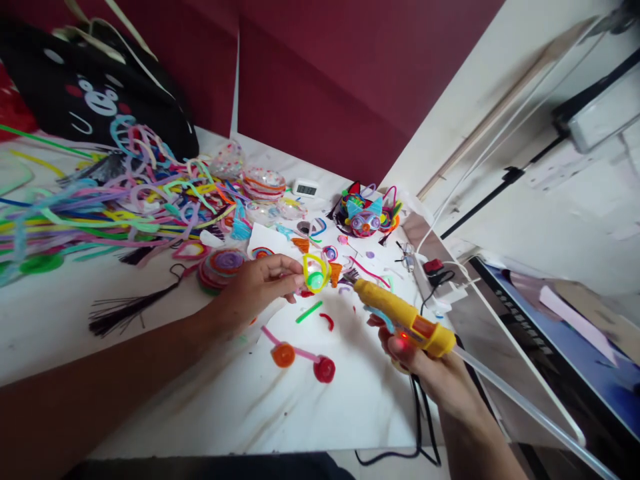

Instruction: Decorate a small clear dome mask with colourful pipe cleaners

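White table (200, 407) against a dark red wall (320, 87); pipe cleaners (150, 200) heaped left. Left hand (250, 285) pinches a yellow-rimmed piece (315, 279) above the tabletop. Right hand (420, 365) wrapped round a yellow glue gun (395, 308), nozzle near the piece, not touching.

Soft shadows, stretched blurry edges.

The table (220, 420) is white, with faint brownish streaks on its surface. On its left part lies a large heap of coloured fuzzy stems (125, 210), and behind this heap stands a black bag (135, 100). A black tassel (133, 308) lies in front of the heap. At the back there is a small white digital clock (305, 189). Nearer the front lie one orange coil (283, 355) and one red coil (325, 369).
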Tool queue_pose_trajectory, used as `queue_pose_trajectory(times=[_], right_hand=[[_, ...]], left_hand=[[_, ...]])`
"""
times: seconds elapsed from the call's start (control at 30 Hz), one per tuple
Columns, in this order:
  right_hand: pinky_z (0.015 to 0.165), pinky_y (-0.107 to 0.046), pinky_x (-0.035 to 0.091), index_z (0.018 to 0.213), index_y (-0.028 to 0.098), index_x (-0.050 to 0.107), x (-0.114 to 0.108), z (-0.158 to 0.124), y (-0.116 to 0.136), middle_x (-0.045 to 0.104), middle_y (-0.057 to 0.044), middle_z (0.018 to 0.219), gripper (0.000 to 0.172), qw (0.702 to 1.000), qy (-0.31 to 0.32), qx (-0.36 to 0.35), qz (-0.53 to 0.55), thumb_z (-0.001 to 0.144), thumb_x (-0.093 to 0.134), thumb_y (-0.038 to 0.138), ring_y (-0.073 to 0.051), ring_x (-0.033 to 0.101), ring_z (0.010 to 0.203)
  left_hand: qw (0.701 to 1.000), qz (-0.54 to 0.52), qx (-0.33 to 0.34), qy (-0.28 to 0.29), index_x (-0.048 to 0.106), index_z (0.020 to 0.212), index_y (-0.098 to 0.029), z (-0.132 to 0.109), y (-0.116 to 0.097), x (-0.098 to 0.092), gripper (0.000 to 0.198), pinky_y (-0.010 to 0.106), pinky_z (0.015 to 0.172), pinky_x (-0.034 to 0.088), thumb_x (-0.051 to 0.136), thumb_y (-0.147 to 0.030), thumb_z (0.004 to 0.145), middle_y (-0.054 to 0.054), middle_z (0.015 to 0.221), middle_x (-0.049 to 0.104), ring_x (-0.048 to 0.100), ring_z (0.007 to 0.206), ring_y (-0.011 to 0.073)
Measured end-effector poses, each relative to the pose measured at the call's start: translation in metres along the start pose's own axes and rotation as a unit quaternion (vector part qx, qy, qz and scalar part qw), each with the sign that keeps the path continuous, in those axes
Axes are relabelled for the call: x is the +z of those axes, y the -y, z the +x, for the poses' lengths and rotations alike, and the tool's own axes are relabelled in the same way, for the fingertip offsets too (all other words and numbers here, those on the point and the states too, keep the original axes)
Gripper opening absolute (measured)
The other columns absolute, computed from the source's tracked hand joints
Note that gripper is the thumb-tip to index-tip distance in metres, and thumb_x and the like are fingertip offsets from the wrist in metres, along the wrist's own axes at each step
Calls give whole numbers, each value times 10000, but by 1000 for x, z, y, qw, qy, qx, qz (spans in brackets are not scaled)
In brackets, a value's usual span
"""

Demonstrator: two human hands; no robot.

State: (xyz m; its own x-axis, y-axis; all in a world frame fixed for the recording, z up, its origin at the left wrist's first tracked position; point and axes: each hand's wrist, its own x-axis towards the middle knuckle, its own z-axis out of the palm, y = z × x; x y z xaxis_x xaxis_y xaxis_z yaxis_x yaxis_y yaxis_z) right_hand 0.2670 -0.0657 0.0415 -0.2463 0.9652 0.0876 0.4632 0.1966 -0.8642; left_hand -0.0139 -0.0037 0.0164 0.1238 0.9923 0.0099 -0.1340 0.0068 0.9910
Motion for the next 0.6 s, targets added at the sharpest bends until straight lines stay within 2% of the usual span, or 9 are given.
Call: queue_pose_trajectory(times=[0.1, 0.27, 0.4, 0.6], right_hand=[[661, -315, 495, 923, 250, 642, 13, -2, 7, 634, -36, 841, 136, 999, 1, -13, -36, 876, 592, 367, -208, 595, 769], [692, -306, 488, 867, 242, 598, 32, 5, 25, 601, -14, 793, 96, 993, 20, -91, -72, 893, 568, 330, -179, 580, 718], [700, -283, 482, 879, 239, 560, 38, 10, 34, 596, -10, 830, 63, 985, 15, -136, -109, 917, 528, 278, -170, 589, 767], [676, -278, 484, 927, 233, 534, 40, 12, 33, 582, -22, 861, 47, 978, 27, -153, -140, 927, 504, 268, -168, 585, 772]], left_hand=[[1000, 20, 7, -5, 649, 800, -191, -1, 0, 0, 140, 218, 570, 494, 705, -289, 718, -27, 671, 653, 593, 583, 103], [998, 52, 13, -13, 639, 803, -185, -2, -2, 0, 144, 234, 586, 491, 692, -282, 710, -32, 645, 657, 606, 558, 107], [997, 74, 9, -14, 638, 813, -183, -2, -2, -1, 151, 244, 605, 486, 680, -291, 716, -34, 608, 653, 617, 555, 115], [996, 81, 13, -21, 643, 820, -188, -1, 0, -2, 191, 251, 604, 506, 705, -319, 696, -25, 620, 665, 630, 569, 129]])
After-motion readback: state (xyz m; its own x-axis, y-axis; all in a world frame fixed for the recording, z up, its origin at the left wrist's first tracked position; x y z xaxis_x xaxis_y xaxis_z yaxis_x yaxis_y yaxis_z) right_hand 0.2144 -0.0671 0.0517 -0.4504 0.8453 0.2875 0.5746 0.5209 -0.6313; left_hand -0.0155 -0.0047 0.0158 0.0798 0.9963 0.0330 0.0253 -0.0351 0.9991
